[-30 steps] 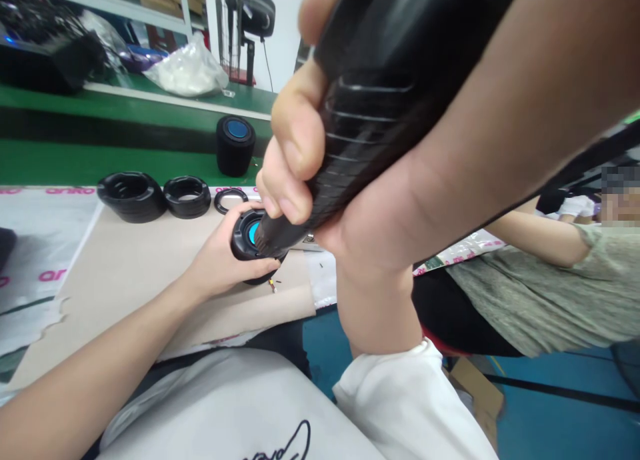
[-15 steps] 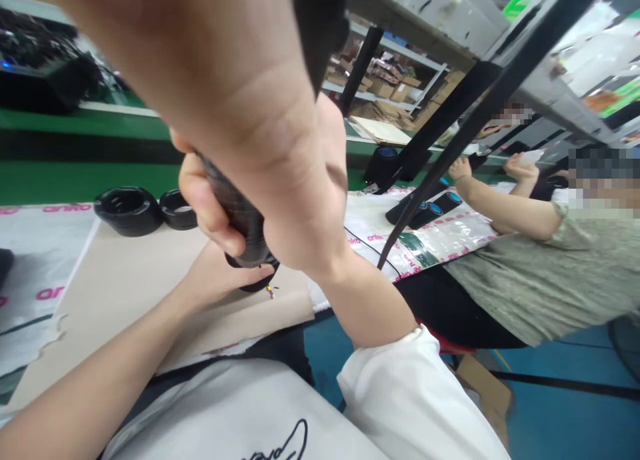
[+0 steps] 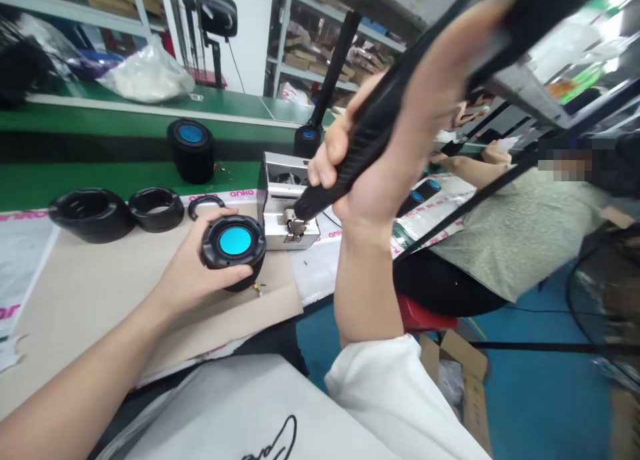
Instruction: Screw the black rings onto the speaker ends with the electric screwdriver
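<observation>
Sitting in left hand [image 3: 187, 263], speaker [image 3: 235, 247] is below the screwdriver [image 3: 350, 150].

Green bench [image 3: 30, 180]; beige sheet [image 3: 100, 280] bearing black rings [image 3: 159, 224]

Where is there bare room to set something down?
Bare: the beige sheet between the largest ring and left forearm; the green strip left of the leftmost speaker. Crowded: around the silver fixture, between left hand and right hand.

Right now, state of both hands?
Left hand: closed around the black speaker, blue face up.
Right hand: closed on the black power tool.
</observation>
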A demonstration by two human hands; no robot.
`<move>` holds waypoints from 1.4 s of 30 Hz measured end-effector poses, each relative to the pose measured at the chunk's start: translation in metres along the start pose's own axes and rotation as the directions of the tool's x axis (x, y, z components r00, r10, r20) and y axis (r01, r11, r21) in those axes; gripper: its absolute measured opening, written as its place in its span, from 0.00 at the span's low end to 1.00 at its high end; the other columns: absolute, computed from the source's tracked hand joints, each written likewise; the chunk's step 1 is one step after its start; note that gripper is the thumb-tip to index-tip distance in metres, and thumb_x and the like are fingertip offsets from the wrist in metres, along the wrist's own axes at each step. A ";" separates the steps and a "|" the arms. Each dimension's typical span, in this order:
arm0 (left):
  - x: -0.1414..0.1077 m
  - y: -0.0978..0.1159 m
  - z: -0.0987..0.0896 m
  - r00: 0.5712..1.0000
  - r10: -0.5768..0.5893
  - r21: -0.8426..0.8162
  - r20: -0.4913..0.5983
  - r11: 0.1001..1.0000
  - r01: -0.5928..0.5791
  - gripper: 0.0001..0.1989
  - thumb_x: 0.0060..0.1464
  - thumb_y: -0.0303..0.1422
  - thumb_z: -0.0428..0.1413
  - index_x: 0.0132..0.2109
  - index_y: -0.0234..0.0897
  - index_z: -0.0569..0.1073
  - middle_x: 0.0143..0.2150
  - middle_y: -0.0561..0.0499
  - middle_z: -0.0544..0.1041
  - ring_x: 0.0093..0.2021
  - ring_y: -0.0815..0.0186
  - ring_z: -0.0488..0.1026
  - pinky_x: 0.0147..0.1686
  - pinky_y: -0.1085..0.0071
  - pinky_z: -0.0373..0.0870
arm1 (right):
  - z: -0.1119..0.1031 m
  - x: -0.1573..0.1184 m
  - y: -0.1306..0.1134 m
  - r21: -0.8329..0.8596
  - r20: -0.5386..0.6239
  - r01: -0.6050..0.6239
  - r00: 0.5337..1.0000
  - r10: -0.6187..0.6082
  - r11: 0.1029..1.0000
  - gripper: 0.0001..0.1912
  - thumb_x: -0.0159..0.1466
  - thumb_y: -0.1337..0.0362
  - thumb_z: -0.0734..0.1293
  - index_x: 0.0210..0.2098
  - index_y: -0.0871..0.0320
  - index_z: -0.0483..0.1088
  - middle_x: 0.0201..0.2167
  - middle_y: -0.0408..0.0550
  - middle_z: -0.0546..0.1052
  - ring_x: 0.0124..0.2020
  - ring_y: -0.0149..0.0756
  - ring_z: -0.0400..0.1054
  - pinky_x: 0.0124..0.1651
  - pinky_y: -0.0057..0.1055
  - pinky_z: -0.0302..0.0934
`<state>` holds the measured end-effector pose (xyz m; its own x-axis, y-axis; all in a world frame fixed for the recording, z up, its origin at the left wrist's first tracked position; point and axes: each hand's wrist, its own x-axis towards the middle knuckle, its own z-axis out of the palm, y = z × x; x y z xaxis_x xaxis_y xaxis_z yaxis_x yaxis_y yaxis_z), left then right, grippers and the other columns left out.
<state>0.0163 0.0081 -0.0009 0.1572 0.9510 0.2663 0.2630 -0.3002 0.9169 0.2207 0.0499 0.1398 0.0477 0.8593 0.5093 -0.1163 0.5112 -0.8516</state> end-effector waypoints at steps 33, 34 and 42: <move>-0.003 -0.002 0.001 0.998 0.052 0.042 -0.029 0.998 -0.051 0.41 0.48 0.44 0.74 0.65 0.41 0.70 0.68 0.42 0.76 0.67 0.42 0.75 0.69 0.48 0.72 | -0.029 -0.014 0.075 0.159 -0.090 0.002 0.996 0.013 0.987 0.33 0.63 0.31 0.75 0.32 0.54 0.69 0.18 0.37 0.68 0.14 0.28 0.60 0.15 0.27 0.51; -0.003 -0.002 0.001 0.998 0.054 0.046 -0.031 0.998 -0.053 0.41 0.48 0.44 0.74 0.65 0.41 0.70 0.68 0.42 0.76 0.67 0.43 0.75 0.68 0.48 0.73 | -0.031 -0.015 0.074 0.168 -0.076 -0.025 0.996 0.038 0.985 0.33 0.63 0.31 0.75 0.32 0.54 0.69 0.18 0.37 0.68 0.14 0.29 0.60 0.15 0.27 0.52; -0.003 -0.002 0.000 0.998 0.058 0.045 -0.036 0.997 -0.057 0.42 0.46 0.46 0.75 0.65 0.42 0.70 0.67 0.42 0.77 0.66 0.42 0.76 0.68 0.48 0.73 | -0.030 -0.013 0.070 0.168 -0.160 0.116 0.983 -0.089 0.979 0.32 0.64 0.30 0.74 0.33 0.54 0.68 0.18 0.36 0.68 0.14 0.27 0.60 0.15 0.28 0.51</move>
<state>0.0152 0.0059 -0.0040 0.1375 0.9339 0.3300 0.2960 -0.3567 0.8861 0.2418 0.0752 0.0695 0.2165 0.8020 0.5567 -0.2751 0.5973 -0.7534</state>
